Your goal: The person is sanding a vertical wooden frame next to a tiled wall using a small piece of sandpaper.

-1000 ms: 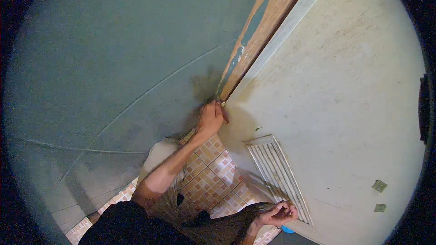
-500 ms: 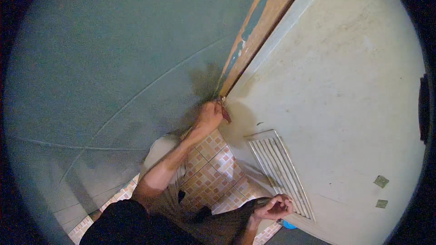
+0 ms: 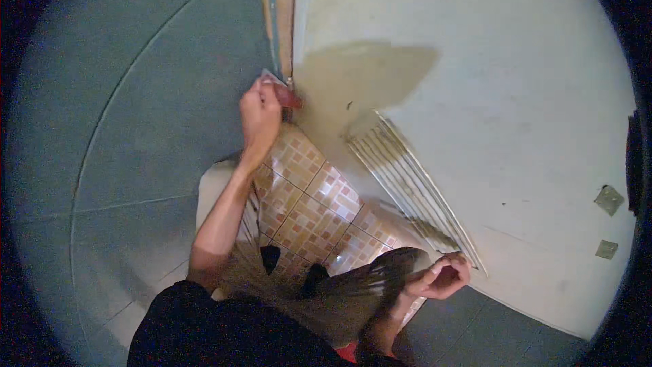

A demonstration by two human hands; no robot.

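In my left hand (image 3: 261, 114) is a scraper with a reddish-brown handle (image 3: 291, 98) and a pale flat blade (image 3: 267, 75). The fingers are closed round it, hiding part of it. It is at the lower end of a wooden door frame (image 3: 285, 10), where strips of green paint cling to bare wood, between the green wall (image 3: 170, 102) and the white door (image 3: 489, 95). My right hand (image 3: 445, 277), fingers curled into a loop with nothing visible inside, is beside the lower end of the door's slatted vent (image 3: 414, 187).
Patterned tiles (image 3: 309, 194) cover the floor between my bent knees, and grey tiles (image 3: 468, 319) lie at the lower right. Two small grey patches (image 3: 609, 200) are stuck on the door near its right edge. A shadow falls across the door above the vent.
My view has turned, so the door frame now stands nearly upright. The scraper's pale blade has come into sight above my left hand. My right hand keeps its curl beside the vent.
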